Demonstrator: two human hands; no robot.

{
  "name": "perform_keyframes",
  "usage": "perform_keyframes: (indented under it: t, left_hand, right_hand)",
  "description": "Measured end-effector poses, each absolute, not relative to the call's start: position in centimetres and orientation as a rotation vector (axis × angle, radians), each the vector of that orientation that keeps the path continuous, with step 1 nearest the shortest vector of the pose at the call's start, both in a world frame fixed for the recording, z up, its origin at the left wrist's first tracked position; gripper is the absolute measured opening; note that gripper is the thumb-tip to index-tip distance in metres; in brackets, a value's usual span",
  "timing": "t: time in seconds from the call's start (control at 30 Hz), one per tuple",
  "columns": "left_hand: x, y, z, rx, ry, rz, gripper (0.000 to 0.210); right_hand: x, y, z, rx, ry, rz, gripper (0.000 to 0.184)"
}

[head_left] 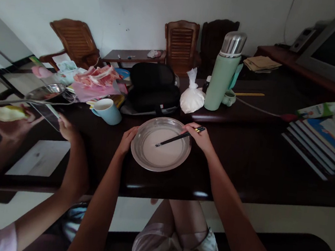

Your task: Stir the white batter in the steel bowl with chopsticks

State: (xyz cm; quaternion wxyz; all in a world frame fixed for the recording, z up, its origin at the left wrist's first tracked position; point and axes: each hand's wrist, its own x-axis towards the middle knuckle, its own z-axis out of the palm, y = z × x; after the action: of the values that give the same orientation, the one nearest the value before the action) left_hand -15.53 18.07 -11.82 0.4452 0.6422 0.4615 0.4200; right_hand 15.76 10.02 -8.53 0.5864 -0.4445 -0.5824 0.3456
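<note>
A round steel bowl (158, 167) stands on the dark table in front of me, with a milky whitish liquid (163, 154) inside. My left hand (127, 141) is closed on the bowl's left rim. In my right hand (199, 137), above the right rim, is a pair of black chopsticks (174, 139), slanting down to the left with their tips at the liquid. Behind the bowl sit a tied clear bag of white powder (192, 98) and a tall green thermos (222, 81) with a steel cap.
At left, another person's hands hold a peeled fruit (5, 113) and a knife-like blade (47, 114). A blue mug (107, 111), an open black case (152, 86) and a pink bag (98, 87) stand behind. Stacked books (325, 146) lie right, paper (39, 158) left.
</note>
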Motion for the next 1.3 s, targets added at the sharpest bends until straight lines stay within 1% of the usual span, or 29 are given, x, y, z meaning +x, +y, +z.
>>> perform_keyframes:
  t: [0.13, 0.2, 0.3, 0.43, 0.6, 0.7, 0.83, 0.93, 1.07, 1.2, 1.3]
  left_hand:
    - [-15.5, 18.1, -11.8, 1.607, 1.141, 1.036, 0.058]
    - [-15.5, 18.1, -11.8, 1.599, 1.141, 1.034, 0.06]
    - [-15.4, 18.0, -11.6, 1.59, 1.15, 1.029, 0.06]
    - [-15.4, 17.9, -11.4, 1.601, 1.165, 1.036, 0.061]
    - [-15.5, 18.1, -11.6, 1.568, 1.181, 1.024, 0.063]
    - [-15.5, 18.1, -11.7, 1.572, 1.169, 1.029, 0.063]
    - [-15.5, 18.1, -11.7, 1.6, 1.161, 1.023, 0.061]
    - [-15.4, 18.1, -11.6, 1.614, 1.165, 1.031, 0.059]
    - [-15.4, 18.1, -11.7, 1.598, 1.167, 1.045, 0.059]
    - [-15.5, 18.1, -11.8, 1.579, 1.172, 1.048, 0.061]
    - [-15.4, 18.0, -11.8, 1.565, 1.172, 1.051, 0.062]
  right_hand:
    - [16.6, 10.1, -8.4, -1.066, -1.255, 0.74, 0.033]
    - [16.9, 10.1, -8.4, -1.063, -1.245, 0.779, 0.036]
    - [16.3, 10.1, -8.6, -1.029, -1.322, 0.837, 0.036]
    - [15.5, 10.2, -8.7, -1.03, -1.4, 0.772, 0.033]
    - [16.5, 10.3, -8.4, -1.092, -1.238, 0.7, 0.036]
    - [16.7, 10.1, -8.2, -1.07, -1.216, 0.775, 0.038]
    - [16.0, 9.8, -8.3, -1.042, -1.351, 0.868, 0.037]
    - [15.9, 10.0, -8.3, -1.066, -1.367, 0.818, 0.038]
    - [16.6, 10.0, -8.0, -1.118, -1.251, 0.717, 0.04]
    - [16.3, 9.7, -7.8, -1.08, -1.286, 0.831, 0.043]
    - [15.8, 9.7, -7.9, -1.034, -1.417, 0.875, 0.041]
